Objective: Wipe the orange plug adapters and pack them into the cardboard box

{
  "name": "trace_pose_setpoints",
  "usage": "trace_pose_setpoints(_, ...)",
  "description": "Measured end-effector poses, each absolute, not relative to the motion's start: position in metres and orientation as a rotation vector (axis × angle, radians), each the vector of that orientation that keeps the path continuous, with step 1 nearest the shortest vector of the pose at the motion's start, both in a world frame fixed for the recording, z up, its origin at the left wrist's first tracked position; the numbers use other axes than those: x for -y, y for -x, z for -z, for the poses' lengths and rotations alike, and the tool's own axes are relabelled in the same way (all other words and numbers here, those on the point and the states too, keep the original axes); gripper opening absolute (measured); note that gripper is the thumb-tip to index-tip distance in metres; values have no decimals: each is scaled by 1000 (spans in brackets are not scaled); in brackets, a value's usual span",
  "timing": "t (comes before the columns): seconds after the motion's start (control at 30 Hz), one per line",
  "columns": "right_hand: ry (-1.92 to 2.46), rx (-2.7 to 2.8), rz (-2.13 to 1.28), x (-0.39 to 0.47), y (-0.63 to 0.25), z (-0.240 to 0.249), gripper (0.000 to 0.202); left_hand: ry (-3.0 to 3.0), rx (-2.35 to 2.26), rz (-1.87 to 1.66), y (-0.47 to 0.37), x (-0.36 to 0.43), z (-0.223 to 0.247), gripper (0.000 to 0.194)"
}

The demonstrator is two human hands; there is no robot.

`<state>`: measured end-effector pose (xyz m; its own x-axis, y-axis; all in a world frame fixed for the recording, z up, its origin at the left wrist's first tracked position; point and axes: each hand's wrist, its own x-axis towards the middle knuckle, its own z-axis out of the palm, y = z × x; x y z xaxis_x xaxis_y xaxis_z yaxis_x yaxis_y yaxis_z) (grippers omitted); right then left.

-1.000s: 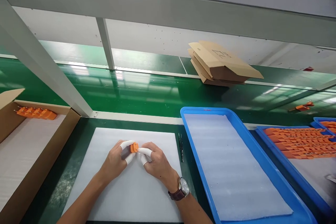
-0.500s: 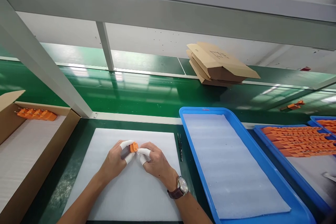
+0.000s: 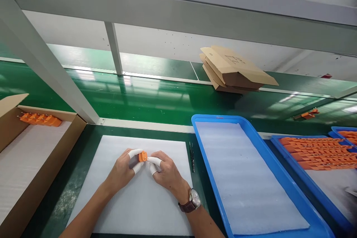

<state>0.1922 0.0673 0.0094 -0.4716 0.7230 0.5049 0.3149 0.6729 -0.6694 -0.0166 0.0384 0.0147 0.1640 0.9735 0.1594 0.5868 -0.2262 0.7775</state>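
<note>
Above the white foam mat (image 3: 145,200), my left hand (image 3: 124,167) holds a small orange part (image 3: 142,156) between thumb and index finger, both in white finger covers. Close on the part's right side is my right hand (image 3: 164,171), its covered thumb and fingertips pinched together at the part's pin end. Whatever lies between those right fingertips is too small to make out. A watch (image 3: 192,200) is on my right wrist. Dark tweezers (image 3: 192,156) lie just right of the mat.
At the left stands a cardboard box (image 3: 47,160) with a row of orange parts (image 3: 40,119). Right of the mat is a blue tray (image 3: 267,156) lined with foam. Farther right, another blue tray (image 3: 315,189) holds several orange parts. Folded cardboard (image 3: 237,68) lies behind; a metal beam (image 3: 178,7) crosses above.
The view has shifted slightly. My hands keep nearly the same pose around the orange part. On the green surface at the far right, the orange item has moved slightly left.
</note>
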Motion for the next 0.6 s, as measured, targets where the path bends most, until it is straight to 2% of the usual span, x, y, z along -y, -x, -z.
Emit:
trace_pose_setpoints(0.4, 898, 1915, -803, -68, -197, -8, 43, -1883, -1462, -901, 16, -39, -15, 38)
trace_pose_setpoints(0.6, 875, 1926, -869, -66, -194, -3, 57, -1901, -1446, -917, 17, -40, -14, 39)
